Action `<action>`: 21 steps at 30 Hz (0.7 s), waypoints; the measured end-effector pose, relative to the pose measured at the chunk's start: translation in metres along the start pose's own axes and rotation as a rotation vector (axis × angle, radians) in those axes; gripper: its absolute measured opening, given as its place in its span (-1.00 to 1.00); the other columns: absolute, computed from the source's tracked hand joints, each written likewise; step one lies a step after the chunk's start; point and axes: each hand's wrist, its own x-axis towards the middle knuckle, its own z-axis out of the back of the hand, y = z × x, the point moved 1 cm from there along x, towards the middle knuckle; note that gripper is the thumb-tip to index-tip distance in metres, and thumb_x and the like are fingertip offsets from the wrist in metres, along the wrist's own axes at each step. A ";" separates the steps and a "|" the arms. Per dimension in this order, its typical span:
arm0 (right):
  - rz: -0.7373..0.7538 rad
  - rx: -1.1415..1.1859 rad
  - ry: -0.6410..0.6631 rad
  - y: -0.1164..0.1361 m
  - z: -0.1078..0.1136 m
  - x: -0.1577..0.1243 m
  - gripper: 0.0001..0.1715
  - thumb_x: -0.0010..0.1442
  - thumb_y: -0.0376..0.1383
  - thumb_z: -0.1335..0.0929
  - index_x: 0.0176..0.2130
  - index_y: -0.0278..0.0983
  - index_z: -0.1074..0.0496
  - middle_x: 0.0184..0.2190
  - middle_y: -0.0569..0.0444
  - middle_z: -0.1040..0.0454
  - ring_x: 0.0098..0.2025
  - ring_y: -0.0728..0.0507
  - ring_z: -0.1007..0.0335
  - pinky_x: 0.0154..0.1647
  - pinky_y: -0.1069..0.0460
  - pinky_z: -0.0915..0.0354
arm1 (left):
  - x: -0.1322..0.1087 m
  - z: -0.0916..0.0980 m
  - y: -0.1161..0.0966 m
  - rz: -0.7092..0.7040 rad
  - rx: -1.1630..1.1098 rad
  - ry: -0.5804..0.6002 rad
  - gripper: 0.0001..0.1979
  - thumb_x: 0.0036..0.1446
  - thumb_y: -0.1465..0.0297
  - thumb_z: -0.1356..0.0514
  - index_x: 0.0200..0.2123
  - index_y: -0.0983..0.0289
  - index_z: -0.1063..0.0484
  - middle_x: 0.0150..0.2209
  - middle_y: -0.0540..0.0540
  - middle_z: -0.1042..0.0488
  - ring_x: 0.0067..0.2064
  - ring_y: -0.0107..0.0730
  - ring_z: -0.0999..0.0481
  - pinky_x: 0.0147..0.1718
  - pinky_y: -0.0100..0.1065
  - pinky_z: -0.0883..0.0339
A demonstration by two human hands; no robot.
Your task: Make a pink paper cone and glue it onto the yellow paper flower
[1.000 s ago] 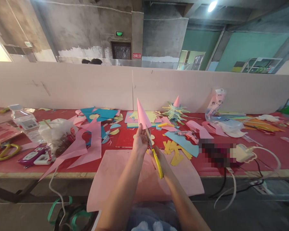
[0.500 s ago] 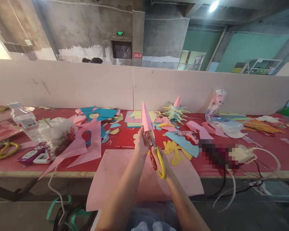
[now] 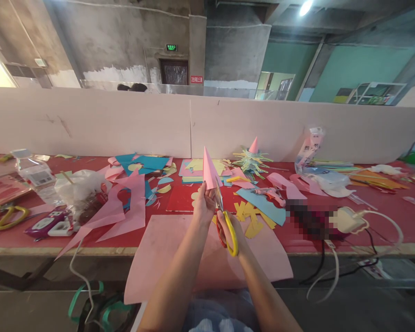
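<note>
A pink paper cone [image 3: 210, 173], tip up, is pinched at its lower edge by my left hand [image 3: 204, 205]. My right hand [image 3: 234, 230] grips scissors [image 3: 232, 233] with one yellow and one red handle. Their blades point up and lie against the cone's lower right edge; I cannot tell how far apart they are. Below both hands a large pink sheet [image 3: 166, 258] hangs over the table's front edge. Behind the cone lies a stack of coloured paper [image 3: 190, 174]. To its right stands a fringed paper tree [image 3: 251, 161] with a pink cone top.
Pink paper offcuts [image 3: 134, 203] and a plastic bag [image 3: 78, 186] lie on the left, near a bottle [image 3: 34, 170] and more scissors [image 3: 12, 217]. Yellow strips [image 3: 251, 214], a blue sheet [image 3: 263, 205] and a charger with cables [image 3: 349, 221] lie right. A pale partition [image 3: 124, 122] closes the back.
The scissor handles have drawn slightly closer together. The cone and both hands have stayed nearly in place.
</note>
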 end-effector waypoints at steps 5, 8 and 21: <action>0.050 -0.051 -0.022 0.002 0.001 -0.001 -0.43 0.12 0.20 -0.20 -0.56 -0.17 -0.06 -0.80 0.28 -0.04 -0.80 0.03 0.02 -0.80 0.11 0.04 | 0.001 0.003 0.003 -0.017 -0.027 0.078 -0.89 0.21 0.38 -0.17 -0.27 0.28 -0.47 -0.29 0.05 -0.58 -0.34 -0.54 -0.58 -0.29 -0.55 -0.42; 0.073 -0.086 -0.034 -0.003 0.002 0.002 -0.44 0.15 0.18 -0.19 -0.56 -0.17 -0.07 -0.79 0.27 -0.04 -0.78 0.03 0.01 -0.76 0.11 0.04 | -0.003 0.001 0.006 0.008 -0.019 0.166 -0.78 0.23 0.25 -0.13 -0.25 0.26 -0.49 -0.25 0.08 -0.58 -0.23 -0.47 -0.58 -0.18 -0.48 -0.43; 0.228 -0.224 -0.167 -0.024 0.003 0.019 -0.59 0.13 0.05 -0.25 -0.49 -0.18 -0.11 -0.62 0.17 -0.27 -0.58 -0.03 -0.17 -0.58 0.07 -0.13 | -0.005 -0.009 0.002 0.050 0.062 0.105 -0.88 0.14 0.37 -0.24 -0.27 0.29 -0.50 -0.40 0.03 -0.58 -0.36 -0.49 -0.58 -0.27 -0.51 -0.45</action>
